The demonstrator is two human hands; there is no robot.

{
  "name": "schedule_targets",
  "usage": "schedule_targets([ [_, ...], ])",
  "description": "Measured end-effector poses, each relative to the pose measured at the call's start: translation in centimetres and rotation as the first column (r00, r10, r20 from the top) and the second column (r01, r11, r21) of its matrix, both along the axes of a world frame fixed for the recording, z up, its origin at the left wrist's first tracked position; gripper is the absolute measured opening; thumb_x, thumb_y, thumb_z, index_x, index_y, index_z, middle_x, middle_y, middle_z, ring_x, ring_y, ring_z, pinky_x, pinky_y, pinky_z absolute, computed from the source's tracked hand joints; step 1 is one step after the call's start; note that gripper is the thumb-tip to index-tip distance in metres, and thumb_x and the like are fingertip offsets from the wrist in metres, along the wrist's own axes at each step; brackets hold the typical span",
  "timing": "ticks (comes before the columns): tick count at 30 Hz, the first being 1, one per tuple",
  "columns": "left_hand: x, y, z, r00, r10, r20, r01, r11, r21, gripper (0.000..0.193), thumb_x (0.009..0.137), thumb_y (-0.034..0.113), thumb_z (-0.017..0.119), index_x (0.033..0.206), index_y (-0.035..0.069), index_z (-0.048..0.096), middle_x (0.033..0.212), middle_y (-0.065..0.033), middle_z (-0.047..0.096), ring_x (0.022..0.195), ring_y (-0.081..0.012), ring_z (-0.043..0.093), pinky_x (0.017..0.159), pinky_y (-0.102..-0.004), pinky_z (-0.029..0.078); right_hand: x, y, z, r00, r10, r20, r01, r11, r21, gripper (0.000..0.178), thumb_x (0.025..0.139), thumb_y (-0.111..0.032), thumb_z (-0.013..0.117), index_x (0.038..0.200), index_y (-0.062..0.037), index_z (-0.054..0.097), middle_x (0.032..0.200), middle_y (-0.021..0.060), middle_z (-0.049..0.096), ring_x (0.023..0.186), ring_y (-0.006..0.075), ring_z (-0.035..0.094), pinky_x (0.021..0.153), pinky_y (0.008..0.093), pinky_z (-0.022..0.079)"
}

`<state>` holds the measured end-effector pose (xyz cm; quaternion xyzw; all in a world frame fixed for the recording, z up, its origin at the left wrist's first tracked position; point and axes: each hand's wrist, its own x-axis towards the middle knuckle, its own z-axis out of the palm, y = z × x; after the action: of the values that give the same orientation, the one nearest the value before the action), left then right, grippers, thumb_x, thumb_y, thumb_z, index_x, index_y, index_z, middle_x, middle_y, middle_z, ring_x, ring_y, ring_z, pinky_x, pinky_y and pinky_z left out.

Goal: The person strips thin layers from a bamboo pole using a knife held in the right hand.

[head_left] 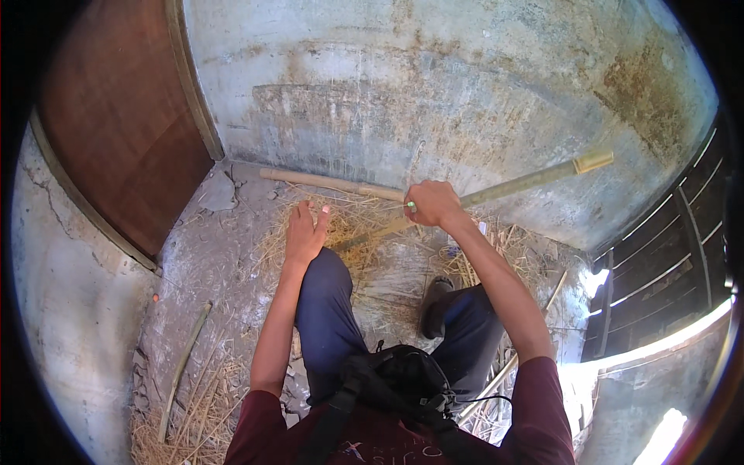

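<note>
A split-looking bamboo pole slants from beside my left knee up to the right, its pale cut end near the wall. My right hand is closed around its middle. A small green-and-white bit shows at the thumb side of that hand; I cannot make out what it is. My left hand is open just above my left knee, fingers apart and holding nothing. The pole's lower end passes close to this hand, over the straw. Beyond both hands, a thicker brown pole lies along the foot of the wall.
Loose straw and shavings litter the floor. A greenish stick lies at the left. Ahead stands a stained wall, with a brown door at the left and dark slats at the right. A black bag hangs at my waist.
</note>
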<state>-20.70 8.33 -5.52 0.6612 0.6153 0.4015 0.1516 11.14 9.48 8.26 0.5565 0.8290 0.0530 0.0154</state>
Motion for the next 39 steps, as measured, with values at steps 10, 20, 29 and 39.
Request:
schedule_targets([
  [10,-4.1,-0.2,0.8,0.965,-0.214,-0.149,0.075,0.775,-0.628,0.080,0.101,0.074,0.057,0.120,-0.001,0.077,0.123,-0.0309,0.075,0.122,-0.0455,0.070,0.107,-0.0511,0.051,6.9,-6.0,0.4,0.995,-0.002,-0.097,0.003,1.000,0.013,0.013,0.081,-0.016,0.082,0.093,-0.0126,0.085,0.094,0.0195,0.080,0.091,0.0399,0.079,0.080,0.0512,0.062],
  [20,-3.0,-7.1,6.6,0.901,-0.167,-0.400,0.004,0.926,-0.377,0.063,0.103,0.059,0.062,0.097,-0.001,0.076,0.104,-0.0244,0.078,0.105,-0.0478,0.072,0.094,-0.0542,0.054,9.4,-5.3,-4.4,0.995,-0.074,-0.074,0.091,0.964,0.251,0.008,0.079,-0.006,0.080,0.085,-0.0116,0.083,0.088,0.0131,0.081,0.088,0.0308,0.081,0.072,0.0455,0.060],
  [29,-3.2,-10.2,7.4,0.856,-0.038,-0.515,-0.023,0.993,-0.112,0.050,0.103,0.052,0.068,0.098,0.002,0.068,0.100,-0.0208,0.071,0.103,-0.0433,0.067,0.089,-0.0542,0.052,8.3,-4.6,-7.5,0.986,-0.121,-0.114,0.157,0.910,0.384,0.008,0.084,-0.008,0.077,0.082,-0.0128,0.082,0.087,0.0127,0.081,0.084,0.0298,0.081,0.066,0.0440,0.061],
  [39,-1.0,-8.0,8.0,0.937,-0.229,-0.262,0.107,0.906,-0.410,0.062,0.106,0.057,0.057,0.098,0.001,0.082,0.102,-0.0270,0.079,0.103,-0.0479,0.074,0.098,-0.0520,0.054,11.5,-9.4,1.1,0.985,-0.070,-0.155,0.113,0.951,0.289,0.005,0.083,-0.011,0.079,0.086,-0.0110,0.083,0.087,0.0170,0.079,0.086,0.0373,0.080,0.074,0.0489,0.061],
])
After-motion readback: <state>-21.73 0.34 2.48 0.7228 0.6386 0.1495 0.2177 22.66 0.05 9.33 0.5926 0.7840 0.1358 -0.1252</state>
